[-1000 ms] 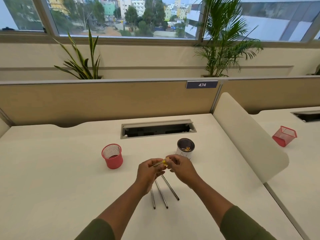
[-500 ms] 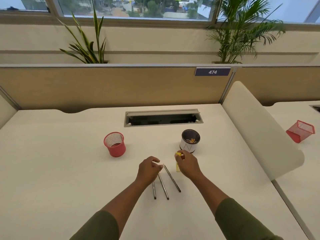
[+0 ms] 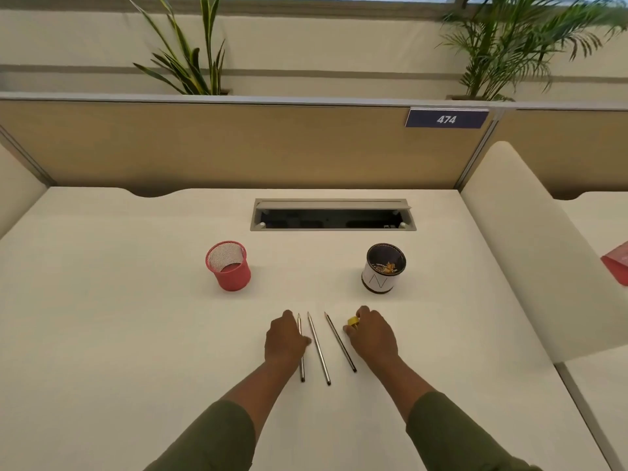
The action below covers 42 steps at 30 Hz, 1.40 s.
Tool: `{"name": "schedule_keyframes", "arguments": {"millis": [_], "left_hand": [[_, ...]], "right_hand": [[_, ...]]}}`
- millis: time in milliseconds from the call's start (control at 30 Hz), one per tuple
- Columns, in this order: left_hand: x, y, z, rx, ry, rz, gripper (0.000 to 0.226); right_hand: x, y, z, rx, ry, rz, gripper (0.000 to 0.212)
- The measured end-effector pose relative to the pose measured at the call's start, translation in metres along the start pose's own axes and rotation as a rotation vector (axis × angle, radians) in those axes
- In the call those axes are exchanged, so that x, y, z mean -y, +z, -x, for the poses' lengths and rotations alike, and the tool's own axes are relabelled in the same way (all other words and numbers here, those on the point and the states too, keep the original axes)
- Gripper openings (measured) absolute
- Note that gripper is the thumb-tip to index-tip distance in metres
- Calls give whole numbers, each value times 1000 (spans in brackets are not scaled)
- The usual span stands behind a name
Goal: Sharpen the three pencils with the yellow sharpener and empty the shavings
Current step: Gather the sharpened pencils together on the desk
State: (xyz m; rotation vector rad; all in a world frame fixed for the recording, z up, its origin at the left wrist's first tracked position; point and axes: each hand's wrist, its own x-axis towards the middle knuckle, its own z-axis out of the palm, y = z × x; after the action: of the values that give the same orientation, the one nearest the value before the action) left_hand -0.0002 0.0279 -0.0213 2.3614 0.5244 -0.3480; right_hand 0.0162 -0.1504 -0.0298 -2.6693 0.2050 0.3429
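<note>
A red mesh cup [image 3: 229, 266] stands upright on the white desk [image 3: 102, 317], left of and nearer than the open cable hatch [image 3: 333, 215]. Behind the hatch, a tan partition [image 3: 204, 144] carries a blue "474" plate [image 3: 446, 119]; two plants [image 3: 190, 59] rise beyond

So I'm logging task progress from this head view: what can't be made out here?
- Yellow sharpener: mostly covered by the right hand, so its shavings compartment can't be seen.
- Leftmost pencil: its middle is hidden under the left hand.
- Pencil tips: too small to judge sharpness.
- Red object: cut off by the right edge.
- Red mesh cup: its bottom is unclear.
</note>
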Motion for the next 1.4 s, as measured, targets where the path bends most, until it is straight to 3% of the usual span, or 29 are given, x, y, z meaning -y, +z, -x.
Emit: {"name": "schedule_keyframes", "arguments": {"millis": [200,300,400,500,700,933,1100,1200,1333,1400], "left_hand": [[-5,-5,-5,-41,-129,20,15],[-8,-8,-11,-36,-164,40,9],[-14,-9,-14,-15,-182,92,7],[-22,-6,-14,-14,-184,143,17],[-31,5,-16,-2,-185,123,14],[-31,14,-18,-23,-208,125,20],[-32,10,-18,-42,-223,154,22],[-27,-1,-22,0,-232,210,21],[-18,-25,-26,173,-161,551,15],[-13,-41,-25,221,-139,686,12]], "right_hand": [[-3,3,4,-17,4,-14,42],[1,3,7,-108,-40,178,43],[10,3,9,-191,-175,311,31],[21,8,7,-140,-262,375,26],[33,21,2,-59,-242,427,17],[36,22,2,-78,-174,175,15],[37,9,9,-39,-135,-252,21],[42,-1,10,4,-88,-368,20],[55,-10,4,175,-33,-593,12],[64,-10,2,184,-49,-651,10]]}}
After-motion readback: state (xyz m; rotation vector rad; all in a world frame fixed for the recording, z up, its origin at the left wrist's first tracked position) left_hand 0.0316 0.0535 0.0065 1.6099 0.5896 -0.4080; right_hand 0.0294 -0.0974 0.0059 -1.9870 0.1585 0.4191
